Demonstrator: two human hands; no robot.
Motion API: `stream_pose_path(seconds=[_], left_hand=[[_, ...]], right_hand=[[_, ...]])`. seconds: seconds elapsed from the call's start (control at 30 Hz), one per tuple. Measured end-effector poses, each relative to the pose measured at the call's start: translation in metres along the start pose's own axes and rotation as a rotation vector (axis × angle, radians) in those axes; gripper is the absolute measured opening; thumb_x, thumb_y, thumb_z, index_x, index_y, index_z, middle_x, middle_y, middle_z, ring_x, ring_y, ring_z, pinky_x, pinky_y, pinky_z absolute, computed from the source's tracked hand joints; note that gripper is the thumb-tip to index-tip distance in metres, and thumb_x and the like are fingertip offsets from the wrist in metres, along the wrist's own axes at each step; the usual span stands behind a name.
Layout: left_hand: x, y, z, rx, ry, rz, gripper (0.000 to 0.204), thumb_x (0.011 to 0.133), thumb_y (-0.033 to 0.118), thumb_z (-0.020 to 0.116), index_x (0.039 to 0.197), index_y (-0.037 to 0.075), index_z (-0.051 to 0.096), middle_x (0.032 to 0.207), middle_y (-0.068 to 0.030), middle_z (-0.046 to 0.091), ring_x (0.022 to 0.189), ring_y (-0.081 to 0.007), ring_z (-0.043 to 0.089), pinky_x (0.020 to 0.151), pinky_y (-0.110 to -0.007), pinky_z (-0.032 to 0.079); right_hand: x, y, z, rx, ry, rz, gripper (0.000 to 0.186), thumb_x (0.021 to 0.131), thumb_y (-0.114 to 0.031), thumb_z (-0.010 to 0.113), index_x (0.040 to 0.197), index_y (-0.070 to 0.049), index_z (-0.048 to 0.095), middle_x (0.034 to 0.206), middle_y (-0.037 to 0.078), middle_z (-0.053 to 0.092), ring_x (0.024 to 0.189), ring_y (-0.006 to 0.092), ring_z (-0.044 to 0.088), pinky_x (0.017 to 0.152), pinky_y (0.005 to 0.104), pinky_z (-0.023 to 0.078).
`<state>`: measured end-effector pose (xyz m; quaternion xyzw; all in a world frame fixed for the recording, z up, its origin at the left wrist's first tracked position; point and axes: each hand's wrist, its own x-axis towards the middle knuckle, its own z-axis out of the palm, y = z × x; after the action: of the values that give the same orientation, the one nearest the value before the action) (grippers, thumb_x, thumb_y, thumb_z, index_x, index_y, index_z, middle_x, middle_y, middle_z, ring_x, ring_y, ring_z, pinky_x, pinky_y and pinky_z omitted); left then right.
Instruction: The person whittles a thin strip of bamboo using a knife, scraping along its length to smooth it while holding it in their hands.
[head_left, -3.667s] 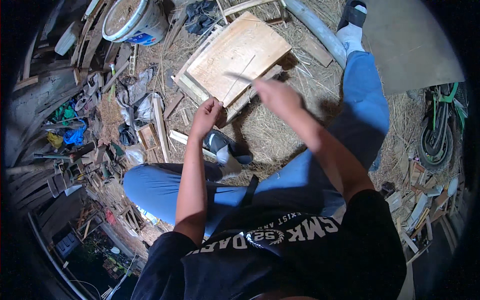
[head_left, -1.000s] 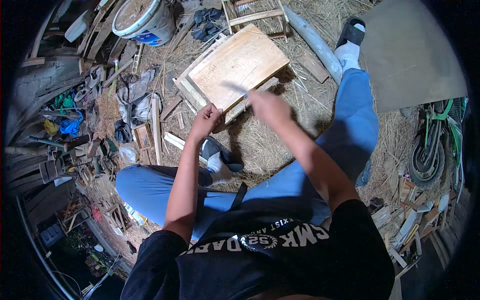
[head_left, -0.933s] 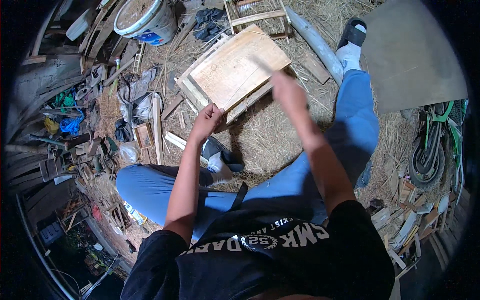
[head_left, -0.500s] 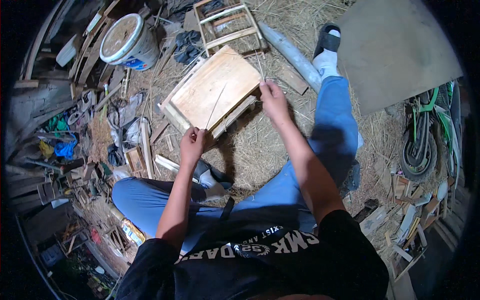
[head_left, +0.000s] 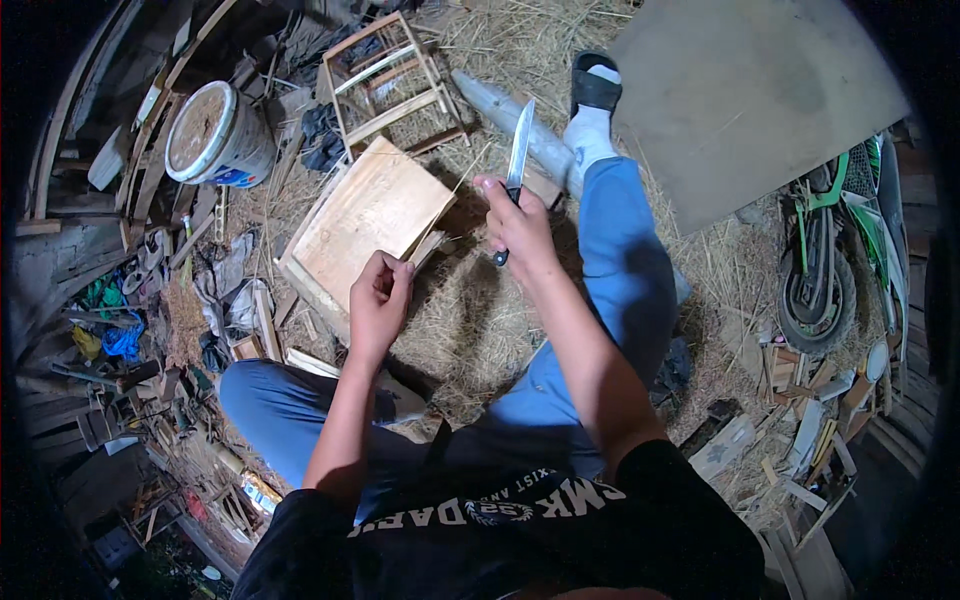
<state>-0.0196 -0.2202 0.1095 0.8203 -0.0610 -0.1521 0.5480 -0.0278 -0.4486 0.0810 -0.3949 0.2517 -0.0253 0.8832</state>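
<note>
My right hand [head_left: 518,225] is closed round the black handle of a knife [head_left: 519,150], its bare blade pointing up and away from me. My left hand [head_left: 380,300] is pinched closed by the near edge of a pale wooden box [head_left: 375,200] with a flat board top. From its fingertips a thin straw-coloured stick [head_left: 466,178] seems to run up to the right, past the box's corner and close to my right fingers. What lies inside the left fist is hidden.
Beyond the box stand a slatted wooden frame [head_left: 385,85] and a white bucket [head_left: 205,135]. A grey pole [head_left: 500,105] lies near my outstretched foot. To the right are a large flat sheet [head_left: 750,100] and a green motorbike [head_left: 825,250]. Straw and wood scraps litter the ground.
My right hand has turned, so the knife blade now shows broadside. The hands have come slightly closer together, and the whole view has shifted, with box and bucket now further left.
</note>
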Motion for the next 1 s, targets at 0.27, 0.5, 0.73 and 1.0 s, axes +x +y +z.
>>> stream_pose_path(seconds=[0.27,0.5,0.73,1.0], left_hand=[[-0.009,0.045,0.046,0.212,0.008,0.055,0.021,0.101,0.009,0.065,0.085,0.001,0.053,0.064,0.0039,0.049,0.061,-0.0025,0.042,0.054,-0.023,0.035],[-0.036,0.045,0.07,0.115,0.069,-0.007,0.02,0.1,0.008,0.065,0.085,0.001,0.053,0.064,0.0025,0.049,0.06,-0.002,0.041,0.053,-0.022,0.034],[-0.071,0.076,0.089,0.098,0.041,0.052,0.019,0.1,0.009,0.065,0.087,0.001,0.053,0.065,0.0015,0.05,0.061,-0.0026,0.043,0.053,-0.023,0.035],[-0.122,0.135,0.051,0.252,0.083,0.245,0.017,0.099,0.015,0.066,0.092,0.001,0.06,0.065,-0.0027,0.055,0.059,-0.0055,0.046,0.051,-0.026,0.039]], right_hand=[[0.001,-0.041,-0.028,0.101,0.028,-0.103,0.014,0.1,-0.018,0.067,0.104,-0.006,0.061,0.063,-0.008,0.044,0.045,0.0011,0.034,0.041,0.0228,0.027],[-0.018,-0.045,-0.046,0.05,-0.1,-0.059,0.012,0.1,-0.016,0.067,0.103,-0.007,0.061,0.06,-0.009,0.041,0.043,0.0012,0.033,0.04,0.022,0.027],[-0.042,-0.055,-0.05,0.103,-0.15,-0.135,0.009,0.099,-0.013,0.067,0.1,-0.008,0.059,0.06,-0.008,0.042,0.043,0.002,0.034,0.039,0.023,0.027],[-0.112,-0.117,-0.044,0.194,-0.102,-0.297,0.01,0.098,-0.012,0.065,0.097,-0.011,0.055,0.062,-0.007,0.039,0.046,0.0027,0.032,0.039,0.0228,0.027]])
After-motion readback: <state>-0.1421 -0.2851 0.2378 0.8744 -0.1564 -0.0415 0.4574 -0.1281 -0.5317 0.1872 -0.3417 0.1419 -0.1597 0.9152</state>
